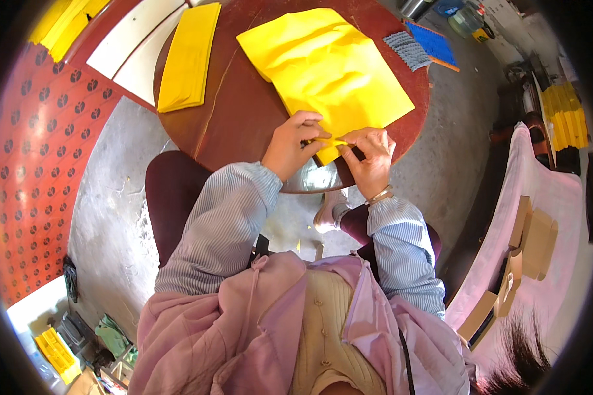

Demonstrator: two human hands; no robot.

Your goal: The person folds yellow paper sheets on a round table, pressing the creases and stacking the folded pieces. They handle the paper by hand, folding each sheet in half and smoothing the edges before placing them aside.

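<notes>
The left hand and right hand meet at the near corner of the yellow sheet, thumbs and fingertips pinching its narrow flap from either side, both about equally near. The sheet lies beyond them on the tabletop, its long axis slanting from far left to near right. Materials, left to right: a flat-folded yellow stack, long and rectangular; glossy red-brown round tabletop; the thin, cloth-like sheet, softly rumpled; a ridged grey piece against a blue one.
</notes>
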